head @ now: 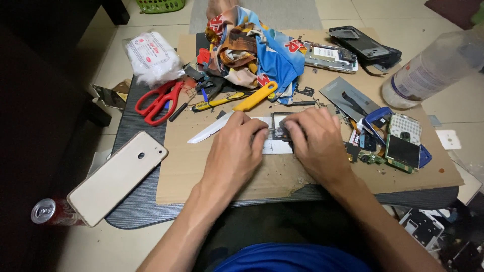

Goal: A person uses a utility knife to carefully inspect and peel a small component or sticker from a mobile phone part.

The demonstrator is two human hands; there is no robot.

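Observation:
My left hand [236, 151] and my right hand [315, 141] meet over a small dark phone part [280, 132] that lies on a white panel [275, 147] on the cardboard sheet [201, 166]. Both hands pinch at the part with their fingertips. A thin metal tool tip shows between my left fingers and the part. A dark rectangular frame [276, 115] lies just behind the fingers. My hands hide most of the part.
A gold phone back [117, 176] lies at the left, red scissors [159, 100] and a yellow-handled tool [254, 96] behind. Colourful cloth [252, 50], opened phones [330, 55], circuit boards [403, 143], a plastic bottle [433, 65] and a can [45, 210] surround the work spot.

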